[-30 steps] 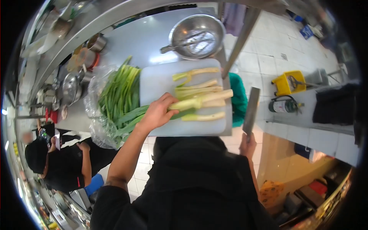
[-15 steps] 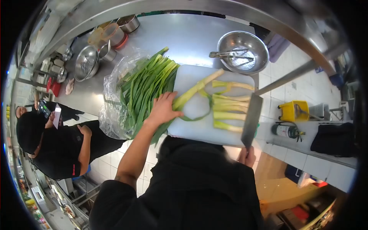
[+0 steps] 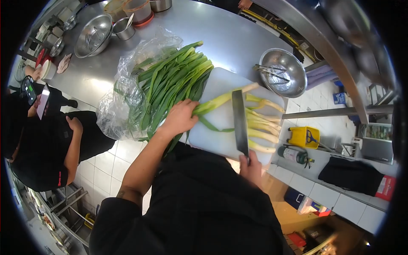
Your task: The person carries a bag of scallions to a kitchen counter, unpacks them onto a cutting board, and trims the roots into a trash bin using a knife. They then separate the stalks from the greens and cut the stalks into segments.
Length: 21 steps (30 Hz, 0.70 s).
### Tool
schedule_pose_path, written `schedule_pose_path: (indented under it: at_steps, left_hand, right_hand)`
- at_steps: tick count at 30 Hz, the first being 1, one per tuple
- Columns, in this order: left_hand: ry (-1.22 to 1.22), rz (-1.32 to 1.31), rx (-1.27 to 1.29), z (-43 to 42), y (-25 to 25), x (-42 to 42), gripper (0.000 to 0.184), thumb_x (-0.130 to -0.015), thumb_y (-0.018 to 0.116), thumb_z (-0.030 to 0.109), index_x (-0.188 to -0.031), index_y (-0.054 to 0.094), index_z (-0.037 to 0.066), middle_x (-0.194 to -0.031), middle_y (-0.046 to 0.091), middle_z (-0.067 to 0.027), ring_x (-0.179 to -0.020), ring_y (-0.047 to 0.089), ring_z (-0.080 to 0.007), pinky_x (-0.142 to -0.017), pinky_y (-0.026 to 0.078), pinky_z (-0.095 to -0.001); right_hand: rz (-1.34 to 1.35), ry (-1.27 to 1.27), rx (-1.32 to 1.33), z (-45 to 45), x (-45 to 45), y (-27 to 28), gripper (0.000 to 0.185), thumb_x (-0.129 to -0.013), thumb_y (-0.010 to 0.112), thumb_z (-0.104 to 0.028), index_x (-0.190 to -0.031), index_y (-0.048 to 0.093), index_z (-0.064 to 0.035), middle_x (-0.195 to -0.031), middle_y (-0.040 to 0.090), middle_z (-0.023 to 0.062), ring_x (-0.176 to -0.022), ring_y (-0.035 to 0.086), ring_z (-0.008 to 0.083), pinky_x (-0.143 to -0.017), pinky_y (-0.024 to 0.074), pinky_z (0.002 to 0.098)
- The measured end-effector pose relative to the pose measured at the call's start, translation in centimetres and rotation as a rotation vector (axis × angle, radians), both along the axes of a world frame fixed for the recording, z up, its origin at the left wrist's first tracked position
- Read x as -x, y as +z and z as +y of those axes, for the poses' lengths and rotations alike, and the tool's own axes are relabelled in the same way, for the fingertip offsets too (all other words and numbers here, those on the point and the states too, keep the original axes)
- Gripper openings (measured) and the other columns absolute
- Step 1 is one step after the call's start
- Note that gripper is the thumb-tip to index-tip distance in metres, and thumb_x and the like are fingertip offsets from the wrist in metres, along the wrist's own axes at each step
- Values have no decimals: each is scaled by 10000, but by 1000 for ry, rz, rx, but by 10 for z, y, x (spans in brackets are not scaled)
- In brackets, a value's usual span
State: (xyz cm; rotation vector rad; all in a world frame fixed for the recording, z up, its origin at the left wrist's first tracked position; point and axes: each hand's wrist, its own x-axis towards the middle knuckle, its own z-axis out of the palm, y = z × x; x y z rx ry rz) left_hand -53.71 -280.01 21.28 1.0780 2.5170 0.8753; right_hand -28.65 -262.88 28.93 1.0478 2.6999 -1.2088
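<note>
My left hand (image 3: 180,117) is closed around the green end of a leek (image 3: 216,103), which lies slantwise on a white cutting board (image 3: 212,142). In my right hand (image 3: 251,166) is the handle of a cleaver (image 3: 240,123). Its broad blade crosses over the held leek; whether it touches the leek I cannot tell. Several pale leek stalks (image 3: 261,123) lie side by side right of the blade, partly hidden by it. Left of the board, a heap of long green leek leaves (image 3: 170,80) rests partly on a clear plastic bag (image 3: 119,110).
A steel bowl (image 3: 293,87) with tongs (image 3: 272,70) stands beyond the board's right corner. At the back left are another steel bowl (image 3: 80,49), a small pot (image 3: 123,32) and plastic tubs (image 3: 138,9). A person in black (image 3: 40,144) stands at left, holding a phone (image 3: 29,91).
The cleaver has moved left, from the right ends of the stalks to over the held leek. My left hand keeps its grip on the leek. The view has shifted and turned.
</note>
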Motion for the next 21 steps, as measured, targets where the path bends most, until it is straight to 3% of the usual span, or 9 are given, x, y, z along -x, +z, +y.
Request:
schedule_pose_path:
  at_steps: [2, 6, 8, 10, 12, 15, 16, 18, 21]
  left_hand:
    - [-11, -160, -100, -3, -12, 6, 434, -786, 555, 143, -1194, 609, 9, -1052, 659, -215, -922, 622, -405, -868, 487, -465]
    - [-67, -541, -40, -4, -27, 28, 400, -851, 484, 126, -1209, 593, -15, -1009, 693, -233, -914, 678, -351, -828, 538, -417]
    - [170, -1544, -224, -4, -35, 33, 381, -876, 460, 100, -1214, 581, -29, -993, 698, -243, -927, 687, -283, -797, 567, -369]
    - [133, -1659, -259, -8, -38, 33, 363, -935, 475, 156, -1231, 554, -40, -1024, 690, -249, -895, 696, -278, -759, 586, -341]
    - [163, -1955, -278, -9, -25, 33, 388, -969, 530, 248, -1232, 539, -37, -1008, 687, -209, -877, 698, -259, -769, 585, -330]
    - [113, -1583, -286, -14, -11, 24, 418, -969, 580, 298, -1221, 534, -33, -961, 664, -152, -859, 692, -232, -756, 578, -325]
    - [113, -1581, -283, -13, -9, 24, 418, -969, 580, 298, -1221, 534, -33, -961, 664, -152, -859, 692, -232, -756, 578, -325]
    - [9, -1160, -12, -8, -5, 25, 416, -946, 626, 284, -1204, 540, -31, -913, 632, -106, -824, 668, -191, -718, 551, -325]
    - [46, -1015, 39, -5, -10, 28, 435, -923, 632, 276, -1166, 570, -80, -1004, 643, -151, -812, 652, -200, -705, 521, -338]
  right_hand:
    - [38, -24, -1, -3, -4, 1, 240, -963, 594, -154, -1165, 566, -30, -759, 628, 200, -646, 596, 308, -602, 469, 375]
    - [112, -108, 6, -8, -9, 8, 225, -971, 587, -144, -1161, 568, -25, -734, 586, 123, -640, 461, 168, -605, 430, 318]
    - [113, -93, 5, -4, -14, 14, 225, -972, 584, -141, -1164, 568, -25, -723, 587, 136, -624, 482, 186, -596, 430, 321]
    - [103, -73, 15, -1, -19, 15, 226, -972, 580, -139, -1167, 568, -26, -713, 588, 150, -609, 503, 204, -588, 430, 325]
    - [-45, 7, 106, 5, -20, 14, 224, -970, 586, -163, -1148, 571, -28, -720, 615, 203, -597, 588, 314, -584, 460, 380]
    - [-54, 160, 28, 11, -19, 2, 240, -969, 577, -199, -1146, 558, -38, -751, 631, 254, -677, 624, 441, -602, 483, 469]
    - [-52, 159, 30, 13, -15, 0, 240, -969, 577, -199, -1146, 558, -38, -751, 631, 254, -677, 624, 441, -602, 483, 469]
    - [-59, 268, -51, 16, -3, -2, 264, -971, 559, -219, -1166, 536, -42, -780, 640, 269, -735, 616, 482, -618, 480, 536]
    - [-31, 352, -118, 18, 11, -7, 268, -979, 532, -212, -1184, 520, -39, -772, 638, 270, -721, 618, 479, -621, 485, 544]
